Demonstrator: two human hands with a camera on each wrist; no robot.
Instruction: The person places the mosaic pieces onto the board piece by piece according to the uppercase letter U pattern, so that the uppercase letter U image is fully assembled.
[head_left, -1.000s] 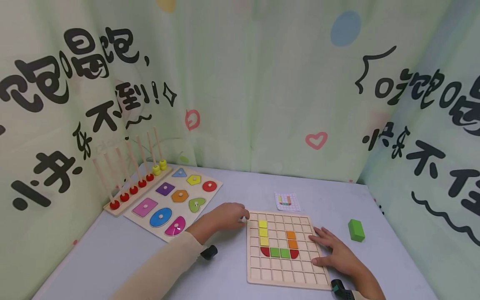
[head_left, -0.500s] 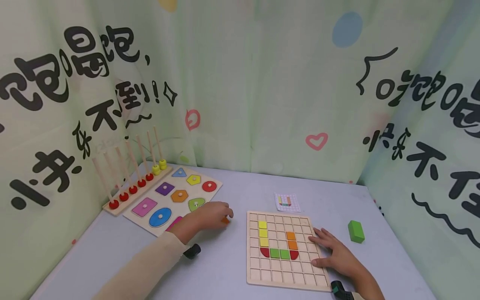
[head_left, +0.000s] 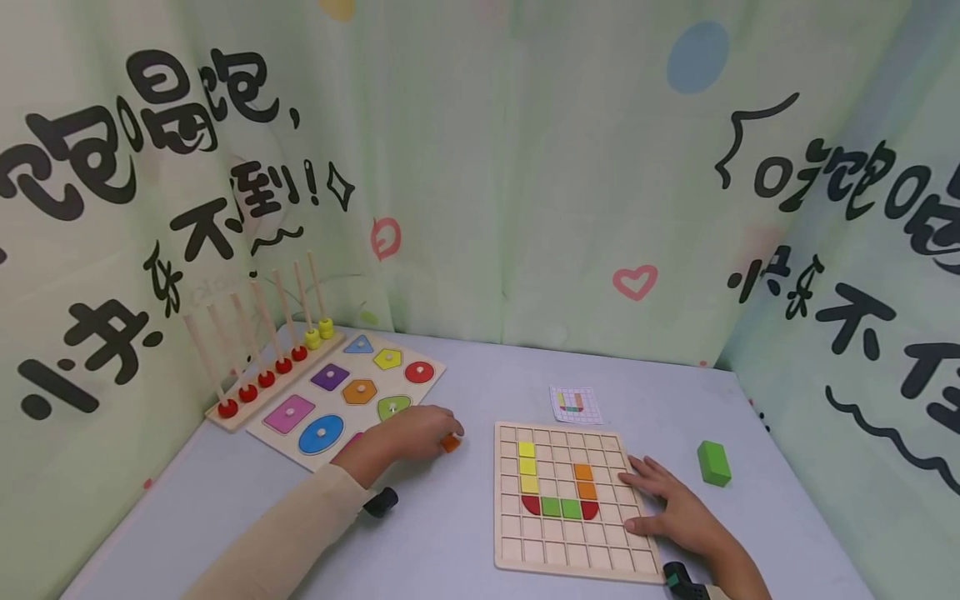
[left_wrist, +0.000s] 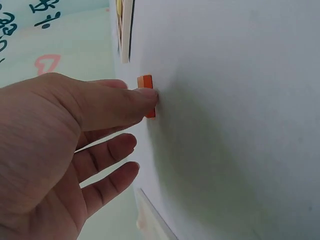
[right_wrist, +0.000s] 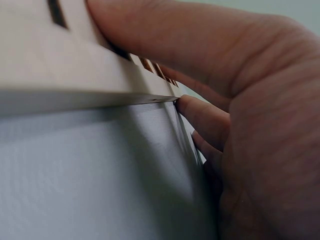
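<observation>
My left hand (head_left: 420, 432), just left of the board in the head view, pinches a small orange block (head_left: 451, 442) between thumb and fingertips. In the left wrist view the thumb covers the middle of this orange block (left_wrist: 145, 81), close over the table. A square wooden grid board (head_left: 517, 527) lies in front of me, with yellow, orange, green and red tiles forming a U shape. My right hand (head_left: 678, 510) rests on the board's right edge, fingers spread. Up close, the right thumb (right_wrist: 165, 37) lies on top of the board (right_wrist: 100, 70), with other fingers along its side.
A small card (head_left: 576, 405) with a coloured grid pattern lies behind the board. To the right sits a green block (head_left: 713, 463). At left are a knobbed shape puzzle (head_left: 307, 400) and a peg stand (head_left: 242, 406) with red and yellow beads. Curtains hang behind the table.
My left hand has moved left, away from the board's upper left corner, and the orange block now shows at its fingertips. The right hand has stayed on the board's edge.
</observation>
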